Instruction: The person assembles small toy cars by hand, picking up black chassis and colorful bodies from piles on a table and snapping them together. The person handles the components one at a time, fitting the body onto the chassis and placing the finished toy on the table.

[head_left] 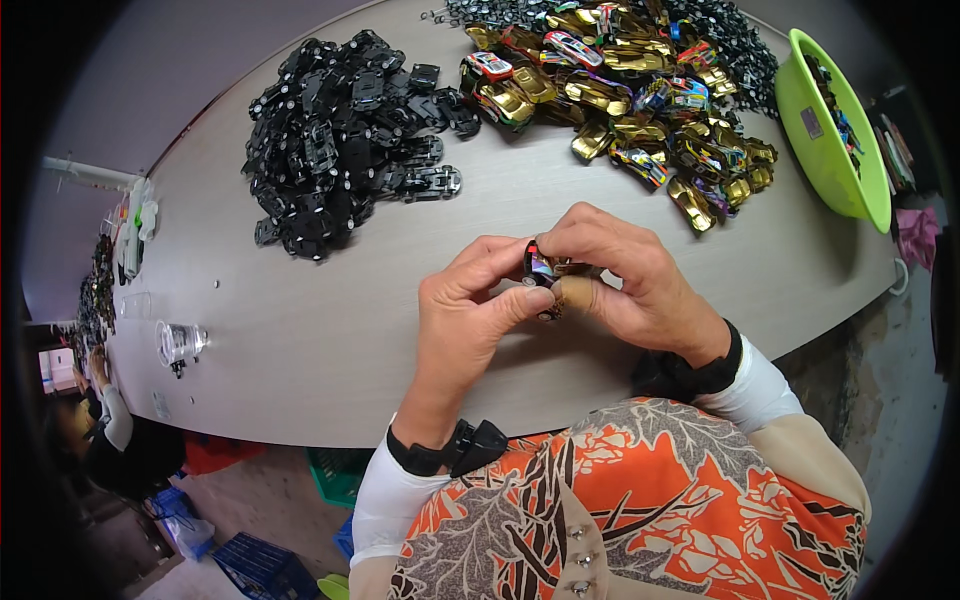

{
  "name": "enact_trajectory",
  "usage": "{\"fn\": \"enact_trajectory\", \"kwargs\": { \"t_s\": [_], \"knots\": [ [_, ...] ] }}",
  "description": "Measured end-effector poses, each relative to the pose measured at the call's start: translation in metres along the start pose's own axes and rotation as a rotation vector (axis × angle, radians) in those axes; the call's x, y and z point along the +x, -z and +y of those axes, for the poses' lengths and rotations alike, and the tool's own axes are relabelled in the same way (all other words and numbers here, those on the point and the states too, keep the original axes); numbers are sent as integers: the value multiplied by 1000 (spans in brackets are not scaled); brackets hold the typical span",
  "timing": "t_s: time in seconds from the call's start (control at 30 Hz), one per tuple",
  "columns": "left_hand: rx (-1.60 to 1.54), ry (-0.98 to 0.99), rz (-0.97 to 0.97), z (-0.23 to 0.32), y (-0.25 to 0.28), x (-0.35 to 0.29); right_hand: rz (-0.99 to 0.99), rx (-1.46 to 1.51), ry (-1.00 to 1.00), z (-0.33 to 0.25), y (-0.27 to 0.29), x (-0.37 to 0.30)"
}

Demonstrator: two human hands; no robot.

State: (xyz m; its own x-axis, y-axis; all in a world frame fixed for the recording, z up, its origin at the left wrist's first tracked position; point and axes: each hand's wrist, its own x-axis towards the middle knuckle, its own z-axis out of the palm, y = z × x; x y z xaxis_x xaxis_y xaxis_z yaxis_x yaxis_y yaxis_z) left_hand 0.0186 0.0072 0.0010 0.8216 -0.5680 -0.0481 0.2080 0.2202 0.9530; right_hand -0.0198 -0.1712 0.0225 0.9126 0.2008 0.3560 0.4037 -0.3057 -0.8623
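Note:
Between my two hands, above the near part of the table, is a small toy car (541,268) with black wheels and a patterned, partly gold body. My left hand (470,305) pinches it from the left, thumb near a wheel. From the right my right hand (630,275) grips it with the fingers on top and a taped thumb below. Fingers cover much of the car. Beyond my left hand lies a heap of black toy car chassis (335,140) with wheels. Farther right is a pile of gold and coloured toy car bodies (620,85).
A lime green basin (800,100) holding more car parts stands at the right edge. Small dark parts (740,60) are heaped at the back. On the left is a clear plastic cup (180,343). Another person (120,430) sits at the far left. Blue crates (262,570) stand below the table.

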Motion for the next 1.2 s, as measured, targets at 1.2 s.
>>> {"fn": "enact_trajectory", "kwargs": {
  "t_s": [1.2],
  "knots": [
    [-48, 5, -91, 0, -4, -8, -8, 473, -208, 11, 3, -5]
  ]
}}
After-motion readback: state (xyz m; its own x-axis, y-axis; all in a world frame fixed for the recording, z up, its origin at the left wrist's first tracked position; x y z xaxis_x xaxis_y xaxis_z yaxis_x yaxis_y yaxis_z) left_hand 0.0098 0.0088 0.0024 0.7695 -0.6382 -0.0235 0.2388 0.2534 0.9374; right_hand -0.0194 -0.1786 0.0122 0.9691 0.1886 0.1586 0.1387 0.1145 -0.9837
